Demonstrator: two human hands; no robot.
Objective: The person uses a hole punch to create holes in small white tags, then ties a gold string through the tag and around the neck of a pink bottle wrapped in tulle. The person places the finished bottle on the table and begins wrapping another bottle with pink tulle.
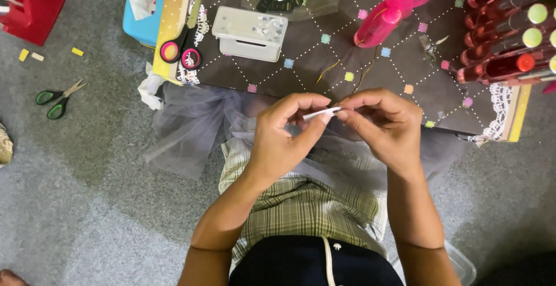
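My left hand (284,138) and my right hand (385,127) meet over my lap, just below the near edge of a low table. Both pinch a small white strip (321,113) between fingertips, the left from below, the right at its right end. Grey tulle fabric (194,129) lies bunched under and to the left of my hands, over my checked shorts (301,205).
The dark dotted table cover (324,54) carries pink-handled scissors (182,46), a small white box-shaped device (250,32), a pink spray bottle (394,5) and a row of red tubes with coloured caps (509,37). Green scissors (58,98) and a red object (29,5) sit on the grey carpet at left.
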